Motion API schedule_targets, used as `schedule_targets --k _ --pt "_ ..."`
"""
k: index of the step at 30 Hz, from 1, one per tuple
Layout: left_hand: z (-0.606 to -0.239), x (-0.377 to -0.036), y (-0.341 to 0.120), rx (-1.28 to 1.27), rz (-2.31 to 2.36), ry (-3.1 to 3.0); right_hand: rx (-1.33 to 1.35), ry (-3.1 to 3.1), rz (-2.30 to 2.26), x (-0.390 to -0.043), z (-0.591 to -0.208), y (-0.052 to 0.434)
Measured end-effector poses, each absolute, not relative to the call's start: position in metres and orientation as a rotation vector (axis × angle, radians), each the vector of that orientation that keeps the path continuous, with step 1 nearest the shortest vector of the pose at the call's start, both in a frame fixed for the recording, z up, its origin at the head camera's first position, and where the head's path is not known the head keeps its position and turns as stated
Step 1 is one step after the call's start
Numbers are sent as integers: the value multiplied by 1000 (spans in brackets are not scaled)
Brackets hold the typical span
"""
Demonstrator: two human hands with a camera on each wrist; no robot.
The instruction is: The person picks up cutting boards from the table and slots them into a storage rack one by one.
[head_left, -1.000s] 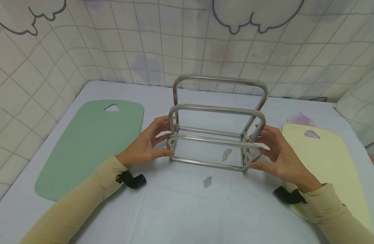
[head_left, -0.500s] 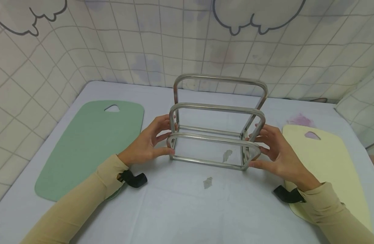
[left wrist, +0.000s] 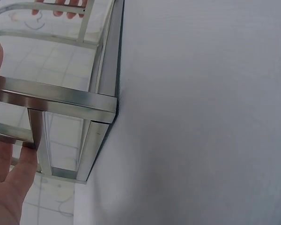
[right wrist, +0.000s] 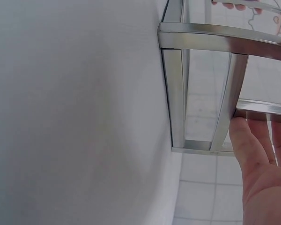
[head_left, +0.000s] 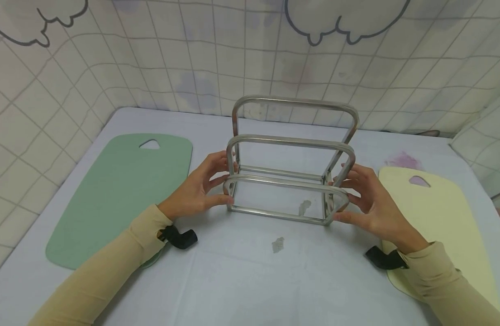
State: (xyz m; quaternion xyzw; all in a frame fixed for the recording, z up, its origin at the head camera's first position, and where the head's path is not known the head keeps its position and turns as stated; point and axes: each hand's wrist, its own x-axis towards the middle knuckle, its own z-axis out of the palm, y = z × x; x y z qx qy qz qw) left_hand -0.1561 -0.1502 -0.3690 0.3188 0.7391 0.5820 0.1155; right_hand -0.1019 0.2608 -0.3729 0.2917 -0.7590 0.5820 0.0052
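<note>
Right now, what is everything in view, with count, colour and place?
metal rack: one, silver, three hoops, centre of the table
green board: one, flat, left of the rack
yellow board: one, pale yellow, flat, right of the rack
table cover: one, pale grey-white, with small stains
tiled backdrop: white, behind the table
left hand: fingers gripping the rack's left end
right hand: fingers gripping the rack's right end

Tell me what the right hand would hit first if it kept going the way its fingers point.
The right hand points leftward and already touches the right end of the metal rack. That rack end is met first; beyond it, probably the left hand, though depth is unclear.
</note>
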Motion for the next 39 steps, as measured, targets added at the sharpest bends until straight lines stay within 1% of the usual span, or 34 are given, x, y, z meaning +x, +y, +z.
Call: schedule_targets --k 21,39 --pt "-370 -162 -148 929 1709 2178 843 -2421 1799 -107 -374 264" --pt "-371 -165 -148 906 1690 2210 887 -2393 1823 -114 -375 265"
